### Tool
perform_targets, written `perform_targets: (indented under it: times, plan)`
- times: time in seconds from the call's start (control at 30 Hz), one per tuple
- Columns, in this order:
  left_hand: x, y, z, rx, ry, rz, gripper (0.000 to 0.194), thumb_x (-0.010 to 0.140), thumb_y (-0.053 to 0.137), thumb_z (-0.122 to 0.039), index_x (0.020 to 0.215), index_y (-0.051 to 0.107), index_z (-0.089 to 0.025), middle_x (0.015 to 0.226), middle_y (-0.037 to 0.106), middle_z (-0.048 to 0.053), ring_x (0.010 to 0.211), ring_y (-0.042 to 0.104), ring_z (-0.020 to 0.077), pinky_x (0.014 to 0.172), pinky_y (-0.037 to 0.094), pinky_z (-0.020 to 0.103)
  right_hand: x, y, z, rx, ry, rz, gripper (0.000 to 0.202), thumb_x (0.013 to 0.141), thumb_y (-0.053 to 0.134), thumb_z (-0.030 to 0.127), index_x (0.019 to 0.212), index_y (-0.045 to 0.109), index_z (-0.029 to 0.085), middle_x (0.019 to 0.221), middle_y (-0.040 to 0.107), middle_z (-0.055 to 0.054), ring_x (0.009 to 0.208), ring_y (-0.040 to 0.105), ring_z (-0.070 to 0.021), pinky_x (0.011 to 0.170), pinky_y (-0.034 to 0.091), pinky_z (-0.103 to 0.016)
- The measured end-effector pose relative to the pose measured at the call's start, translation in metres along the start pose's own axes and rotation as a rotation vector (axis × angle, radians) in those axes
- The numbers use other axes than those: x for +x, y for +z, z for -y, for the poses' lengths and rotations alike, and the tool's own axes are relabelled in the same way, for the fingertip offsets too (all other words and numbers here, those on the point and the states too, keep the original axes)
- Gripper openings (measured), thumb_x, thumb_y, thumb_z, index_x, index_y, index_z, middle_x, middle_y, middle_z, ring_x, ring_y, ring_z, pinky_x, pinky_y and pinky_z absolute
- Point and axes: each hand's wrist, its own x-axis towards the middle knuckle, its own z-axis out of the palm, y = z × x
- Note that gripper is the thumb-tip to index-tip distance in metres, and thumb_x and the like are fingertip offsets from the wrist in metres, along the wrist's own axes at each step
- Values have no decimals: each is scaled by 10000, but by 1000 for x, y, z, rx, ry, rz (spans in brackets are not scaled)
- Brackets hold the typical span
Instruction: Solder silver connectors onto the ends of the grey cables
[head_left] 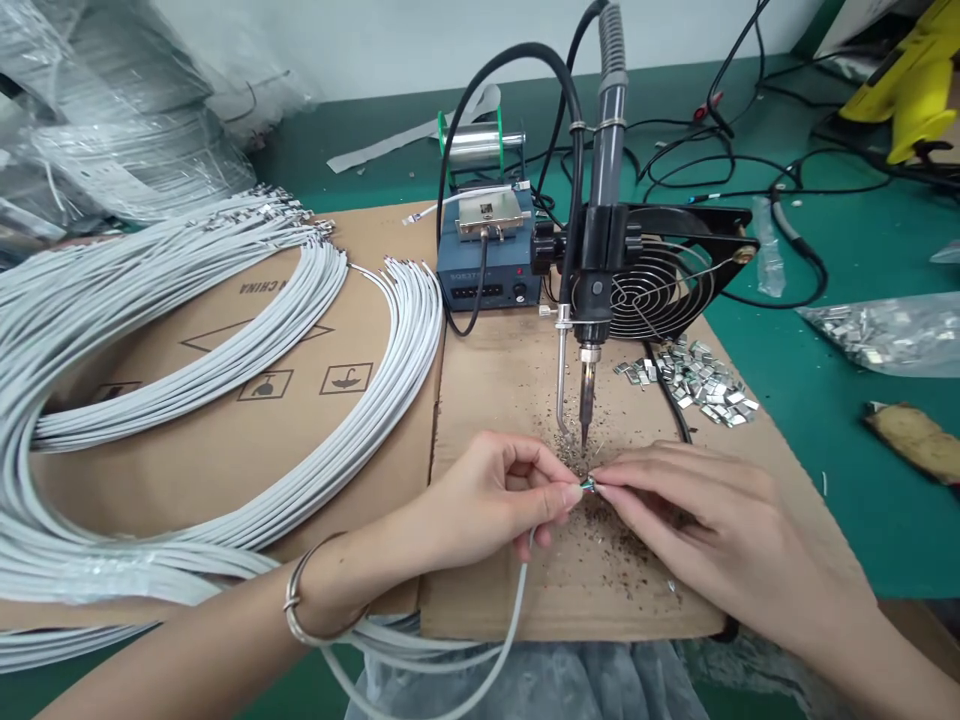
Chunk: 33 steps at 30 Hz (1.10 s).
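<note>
Bangled left forearm (225, 622) leads to a left hand (501, 492) pinching the end of a grey cable (516, 612) below the soldering iron tip (585, 428); the right hand (709, 512) closes its fingertips on a tiny metallic piece (589, 484) there, mostly hidden. Cable should be light and springy, its end delicate, best held by the sheath; bare cardboard (487, 385) opens leftward, while the iron limits lifting.

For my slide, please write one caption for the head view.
Left hand and right hand meet at a pale cable's end near a soldering iron, beside bundled cables.
</note>
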Motion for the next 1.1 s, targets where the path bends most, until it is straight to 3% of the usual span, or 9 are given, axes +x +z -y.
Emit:
perform_targets:
  times: [0.17,0.43,0.63,0.83,0.93,1.1]
  plan:
    - [0,2,-1,-2,-3,-14,204,777,610,-265,792,547,-72,589,517,0,503,497,72,398,420,128,-2,-1,0,-152,-92,23,147,828,537,52,939,596,127,841,649,-13,715,578,-99,664,445,-213]
    - [0,2,2,-12,-6,-20,206,773,611,-273,777,542,-79,574,513,-4,490,497,69,392,420,123,-4,-5,-2,-408,-212,161,132,903,428,122,893,559,140,765,623,-44,655,578,-151,607,440,-287]
    - [2,3,3,-23,10,-15,179,780,588,-253,767,528,-85,578,510,-3,483,496,69,393,419,126,0,-5,-3,-539,-359,131,112,873,470,115,874,579,142,811,644,-68,693,595,-173,630,452,-298]
    - [2,2,4,4,22,-14,185,788,569,-262,781,520,-84,608,510,6,498,495,75,399,420,139,0,0,-4,-514,-319,125,115,819,522,59,865,595,135,816,655,-68,684,598,-185,614,450,-323]
    - [2,0,2,25,32,-18,189,793,559,-271,780,522,-87,616,500,5,513,490,81,406,418,148,1,0,-2,-298,-162,70,100,823,530,84,860,593,153,803,655,-38,678,598,-154,631,471,-287]
    - [2,0,0,68,38,-29,174,794,561,-268,779,537,-96,601,495,-3,509,476,82,399,397,147,7,-2,-1,250,464,155,93,822,558,225,833,629,166,649,643,-15,480,555,-101,389,436,-169]
